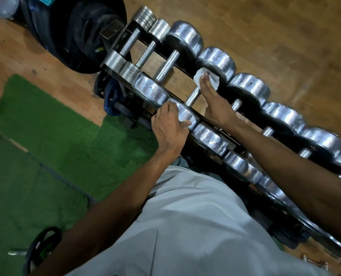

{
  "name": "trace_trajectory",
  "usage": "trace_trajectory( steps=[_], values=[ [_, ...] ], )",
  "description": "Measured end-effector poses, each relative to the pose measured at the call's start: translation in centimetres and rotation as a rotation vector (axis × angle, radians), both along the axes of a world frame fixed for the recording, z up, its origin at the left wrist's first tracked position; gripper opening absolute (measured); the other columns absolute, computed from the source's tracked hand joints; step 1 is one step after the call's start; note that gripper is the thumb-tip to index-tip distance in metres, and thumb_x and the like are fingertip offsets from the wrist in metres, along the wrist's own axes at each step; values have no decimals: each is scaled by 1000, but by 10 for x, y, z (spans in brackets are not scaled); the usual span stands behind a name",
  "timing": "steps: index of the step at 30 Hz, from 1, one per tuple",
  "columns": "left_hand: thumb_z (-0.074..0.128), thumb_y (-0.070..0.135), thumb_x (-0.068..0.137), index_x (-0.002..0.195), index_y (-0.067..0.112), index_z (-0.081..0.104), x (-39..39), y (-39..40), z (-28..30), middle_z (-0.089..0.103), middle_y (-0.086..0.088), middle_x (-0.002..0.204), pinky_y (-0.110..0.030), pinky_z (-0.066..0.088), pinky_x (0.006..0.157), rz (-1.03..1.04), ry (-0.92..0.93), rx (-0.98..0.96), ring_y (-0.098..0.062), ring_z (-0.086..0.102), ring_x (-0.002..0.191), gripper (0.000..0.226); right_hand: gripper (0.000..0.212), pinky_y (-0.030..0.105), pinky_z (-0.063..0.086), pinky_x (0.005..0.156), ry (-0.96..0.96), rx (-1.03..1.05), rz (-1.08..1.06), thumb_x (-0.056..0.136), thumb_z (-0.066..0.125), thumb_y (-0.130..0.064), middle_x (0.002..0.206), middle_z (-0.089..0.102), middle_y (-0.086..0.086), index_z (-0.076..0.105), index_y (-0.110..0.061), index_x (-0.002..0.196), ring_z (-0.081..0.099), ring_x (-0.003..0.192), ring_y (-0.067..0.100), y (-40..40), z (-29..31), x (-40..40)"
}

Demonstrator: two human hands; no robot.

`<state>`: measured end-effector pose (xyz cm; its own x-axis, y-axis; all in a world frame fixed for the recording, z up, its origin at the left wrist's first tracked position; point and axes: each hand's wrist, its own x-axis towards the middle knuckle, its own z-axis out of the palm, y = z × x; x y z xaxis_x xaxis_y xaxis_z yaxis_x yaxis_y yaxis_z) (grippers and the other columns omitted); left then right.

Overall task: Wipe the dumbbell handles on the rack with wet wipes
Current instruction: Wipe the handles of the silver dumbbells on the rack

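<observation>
A black rack [125, 34] runs diagonally across the view and carries several chrome dumbbells. My right hand [215, 104] lies over the handle [193, 95] of the fourth dumbbell from the far end, its straight fingers pressing a white wet wipe [206, 77] against the far end of that handle, by the far head [217, 60]. My left hand [169, 124] grips the near head [185, 114] of the same dumbbell, fingers curled over its top. The part of the handle under my right palm is hidden.
Black weight plates [76, 32] lean at the rack's far left end. A green mat [46, 126] covers the floor to the left, with a small plate [40, 248] on it. Wood floor [275, 36] lies beyond the rack. My grey shorts fill the lower middle.
</observation>
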<state>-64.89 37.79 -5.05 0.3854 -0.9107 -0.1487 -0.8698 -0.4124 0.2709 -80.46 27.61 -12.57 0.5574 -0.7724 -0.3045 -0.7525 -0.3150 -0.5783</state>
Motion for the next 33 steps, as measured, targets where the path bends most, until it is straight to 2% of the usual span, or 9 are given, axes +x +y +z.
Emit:
trace_trajectory(
  steps=[3,7,10,15,18,21,23,29,33],
  values=[
    [90,42,70,92,19,53,0,0,0,57,5,95,-34,37,79,9,-2,-7,-21,55,90,49,89,48,57,83,-126,27,-125,75,43,3,169,23,-2,33,-23,160,63,119,40,7,8,1],
    [89,40,70,92,20,53,-1,0,2,57,6,97,-34,36,79,12,0,8,-20,54,91,47,66,66,14,122,12,122,-151,90,43,-17,167,31,2,43,-23,155,34,148,39,22,29,21],
    [85,22,69,95,19,53,-1,0,4,58,3,99,-34,35,76,3,-7,13,-23,56,93,41,57,67,-4,122,65,213,-235,107,33,-30,172,16,6,26,-17,162,15,156,42,38,35,40],
    [82,17,70,102,18,57,1,0,6,62,2,108,-39,44,79,-12,-4,27,-24,59,100,41,81,45,42,112,-238,620,-607,102,35,-63,147,54,6,9,-18,165,55,131,29,40,43,51],
    [88,37,72,102,20,58,2,1,2,62,5,107,-38,44,83,-6,5,24,-21,58,100,46,94,46,34,120,-384,700,-754,92,50,-68,161,40,11,19,-14,163,44,144,28,18,39,50],
    [88,44,72,100,19,58,3,1,0,61,6,105,-38,45,83,-7,6,13,-21,57,99,48,58,41,46,109,-599,790,-981,86,72,-38,129,59,11,54,-6,130,58,120,25,-17,34,43],
    [88,45,74,102,19,58,4,2,0,61,5,107,-40,46,84,-12,5,13,-21,57,100,49,22,31,58,76,-798,851,-1103,84,69,-20,100,62,6,63,-9,103,65,85,19,-28,37,40],
    [88,44,73,102,17,58,5,1,1,61,3,107,-40,45,82,-7,2,15,-23,58,100,50,25,23,44,56,-826,1077,-1169,85,62,-22,74,63,4,75,-6,101,55,57,16,-9,38,48],
    [89,47,71,103,18,58,4,-1,-1,61,4,108,-40,47,82,-1,-11,30,-23,58,100,53,32,35,12,61,-675,1047,-1127,78,61,-18,52,22,-7,52,-23,48,11,52,14,7,32,45]
  ],
)
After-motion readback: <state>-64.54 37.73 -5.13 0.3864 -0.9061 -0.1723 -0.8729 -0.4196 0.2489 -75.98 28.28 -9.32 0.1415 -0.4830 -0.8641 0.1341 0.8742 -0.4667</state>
